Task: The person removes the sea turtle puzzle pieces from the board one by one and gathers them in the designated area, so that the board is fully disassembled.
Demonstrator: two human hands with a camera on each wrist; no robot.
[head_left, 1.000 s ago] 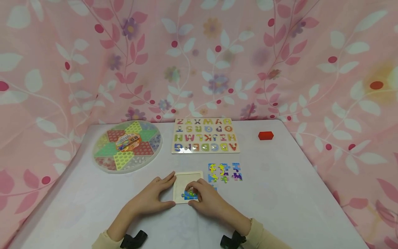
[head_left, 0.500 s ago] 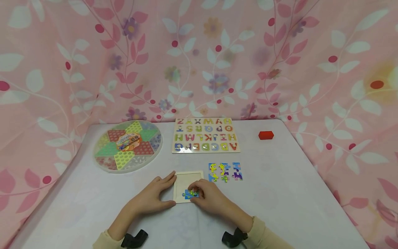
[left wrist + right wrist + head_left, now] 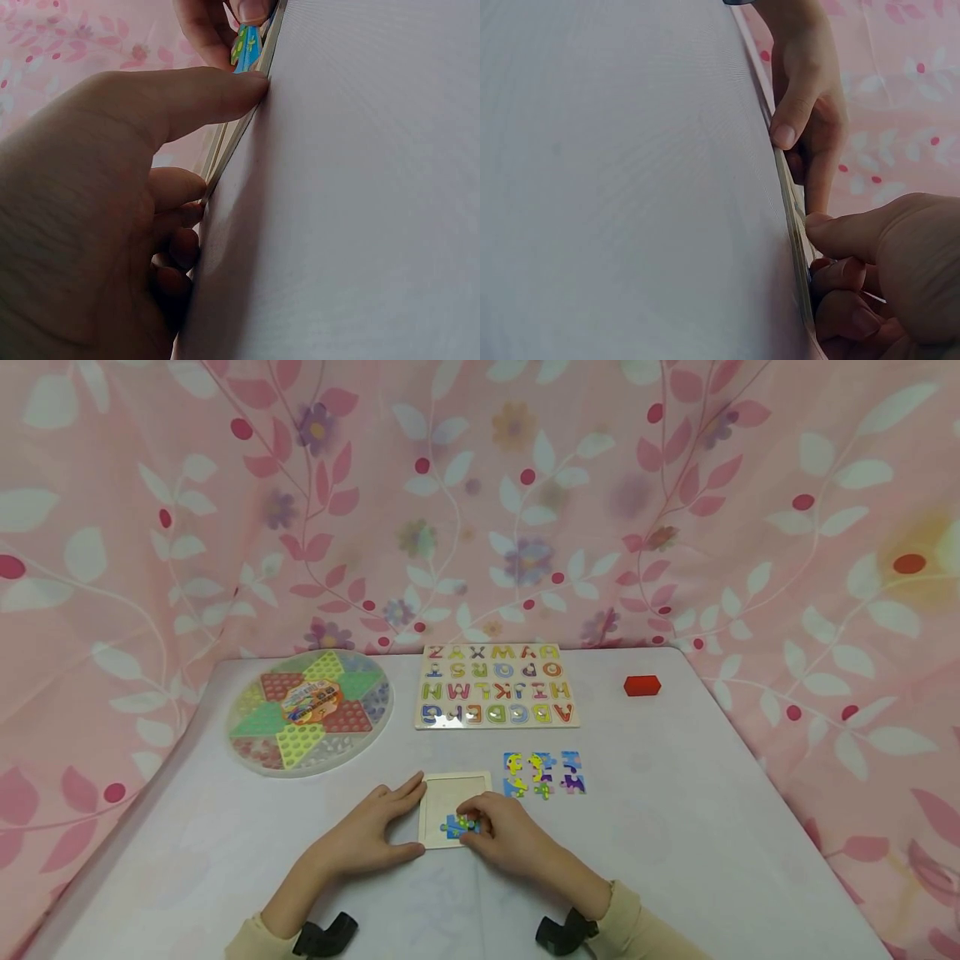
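A shallow light-wood puzzle tray (image 3: 448, 793) lies on the white table in front of the person. At its left side, the left hand (image 3: 367, 831) touches the edge, thumb by the near corner and fingertips by the far one. Over the tray's near right part, the right hand (image 3: 504, 835) pinches a blue-and-green jigsaw piece (image 3: 246, 46) between thumb and fingers; in the left wrist view this piece stands tilted up. Blue jigsaw pieces (image 3: 450, 828) show inside the tray beside the right fingertips, partly covered by them. In the right wrist view the right fingers hide the piece.
Several loose jigsaw pieces (image 3: 543, 775) lie in rows right of the tray. Behind stand a wooden alphabet board (image 3: 497, 687) and, to the left, a round Chinese checkers set (image 3: 309, 713). A red block (image 3: 642, 686) sits at the back right, before a pink floral curtain (image 3: 480, 510).
The right hand has shifted slightly right and away from the person over the tray. A blue piece beside the right hand on the table's side is no longer visible. The left hand stays put.
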